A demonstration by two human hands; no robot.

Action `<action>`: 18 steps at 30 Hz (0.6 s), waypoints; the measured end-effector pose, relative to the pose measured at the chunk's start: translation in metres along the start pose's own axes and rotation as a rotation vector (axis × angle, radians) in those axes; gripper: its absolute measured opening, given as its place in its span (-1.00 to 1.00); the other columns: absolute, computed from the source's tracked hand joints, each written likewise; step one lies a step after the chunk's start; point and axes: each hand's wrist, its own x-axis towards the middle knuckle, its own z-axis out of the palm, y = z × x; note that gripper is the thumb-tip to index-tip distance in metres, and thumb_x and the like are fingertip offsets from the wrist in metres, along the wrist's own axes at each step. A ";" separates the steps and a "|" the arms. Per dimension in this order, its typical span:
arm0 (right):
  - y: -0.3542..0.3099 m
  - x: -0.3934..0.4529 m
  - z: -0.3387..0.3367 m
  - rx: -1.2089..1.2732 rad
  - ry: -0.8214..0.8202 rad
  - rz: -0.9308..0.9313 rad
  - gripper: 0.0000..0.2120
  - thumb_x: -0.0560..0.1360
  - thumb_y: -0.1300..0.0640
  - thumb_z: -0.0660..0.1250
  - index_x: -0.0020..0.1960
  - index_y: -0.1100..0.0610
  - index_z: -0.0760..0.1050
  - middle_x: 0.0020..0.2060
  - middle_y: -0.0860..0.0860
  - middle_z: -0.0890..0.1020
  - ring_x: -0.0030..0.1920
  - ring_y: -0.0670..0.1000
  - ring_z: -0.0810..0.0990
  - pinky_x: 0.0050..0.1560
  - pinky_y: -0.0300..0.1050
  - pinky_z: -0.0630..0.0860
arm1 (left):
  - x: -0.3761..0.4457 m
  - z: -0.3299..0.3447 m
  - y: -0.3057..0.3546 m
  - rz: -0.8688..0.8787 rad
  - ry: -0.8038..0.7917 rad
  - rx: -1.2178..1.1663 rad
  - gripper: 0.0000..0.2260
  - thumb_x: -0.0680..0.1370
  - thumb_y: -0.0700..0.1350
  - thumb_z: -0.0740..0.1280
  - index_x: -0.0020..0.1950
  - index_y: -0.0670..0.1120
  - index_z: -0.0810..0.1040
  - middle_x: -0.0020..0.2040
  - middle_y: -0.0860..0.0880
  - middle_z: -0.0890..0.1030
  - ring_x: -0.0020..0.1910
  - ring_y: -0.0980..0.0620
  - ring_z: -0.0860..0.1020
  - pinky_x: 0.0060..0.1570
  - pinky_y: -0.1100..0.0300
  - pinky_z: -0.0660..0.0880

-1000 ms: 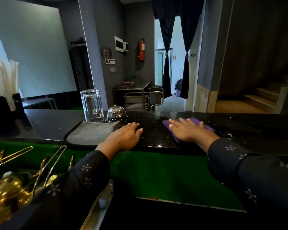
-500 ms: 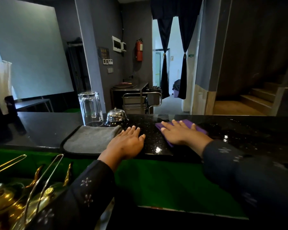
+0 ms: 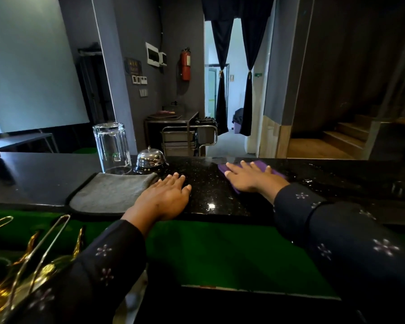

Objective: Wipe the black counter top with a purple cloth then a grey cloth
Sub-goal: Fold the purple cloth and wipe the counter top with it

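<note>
The black speckled counter top (image 3: pixel 211 192) runs across the view in front of me. My right hand (image 3: pixel 250 177) lies flat, fingers spread, pressing the purple cloth (image 3: pixel 261 166) onto the counter; most of the cloth is hidden under the hand. My left hand (image 3: pixel 166 198) rests palm down on the bare counter near its front edge, holding nothing. Just left of that hand lies the grey cloth (image 3: pixel 110 192), flat, with a dark border.
An upturned clear glass (image 3: pixel 111 148) and a chrome desk bell (image 3: pixel 150 160) stand behind the grey cloth. A green mat (image 3: pixel 220 253) covers the lower shelf below the counter. Gold-coloured metal ware (image 3: pixel 21 265) sits at the lower left. Wet streaks shine on the counter's right part (image 3: pixel 337 181).
My right hand has slid the purple cloth a little along the counter. The left hand stays flat beside the grey cloth. The view has shifted slightly.
</note>
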 end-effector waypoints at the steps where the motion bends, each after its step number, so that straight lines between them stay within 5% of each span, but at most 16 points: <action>1: -0.005 -0.010 0.002 -0.003 -0.010 -0.036 -0.46 0.59 -0.28 -0.19 0.54 -0.21 -0.14 0.57 0.03 -0.12 0.55 0.16 -0.16 0.42 0.38 -0.27 | -0.001 0.000 0.001 0.000 -0.004 0.000 -0.49 0.65 0.10 -0.12 0.56 -0.04 -0.06 0.58 -0.03 -0.07 0.55 0.05 -0.09 0.49 0.11 -0.15; 8: -0.014 -0.063 0.017 -0.012 -0.028 -0.229 -0.52 0.61 -0.25 -0.21 0.52 -0.29 -0.15 0.57 -0.07 -0.14 0.56 0.04 -0.18 0.44 0.27 -0.29 | 0.009 -0.014 0.007 -0.061 0.035 -0.039 -0.53 0.64 0.09 -0.01 0.48 -0.11 0.21 0.47 -0.16 0.26 0.46 -0.15 0.21 0.43 -0.05 0.16; 13: -0.026 -0.024 0.010 0.017 -0.049 -0.141 -0.51 0.62 -0.23 -0.22 0.53 -0.26 -0.14 0.57 -0.03 -0.15 0.56 0.09 -0.20 0.42 0.31 -0.30 | 0.019 0.000 0.007 -0.070 0.015 -0.015 -0.46 0.64 0.11 -0.10 0.56 -0.09 -0.04 0.58 -0.09 -0.06 0.55 -0.03 -0.09 0.48 0.04 -0.15; 18: -0.061 0.029 0.006 0.016 -0.022 -0.116 -0.49 0.63 -0.19 -0.18 0.56 -0.17 -0.11 0.57 0.03 -0.14 0.56 0.13 -0.20 0.43 0.37 -0.31 | 0.029 0.003 0.000 -0.071 -0.005 0.011 -0.46 0.64 0.12 -0.12 0.56 -0.09 -0.07 0.58 -0.08 -0.09 0.55 0.00 -0.11 0.48 0.06 -0.17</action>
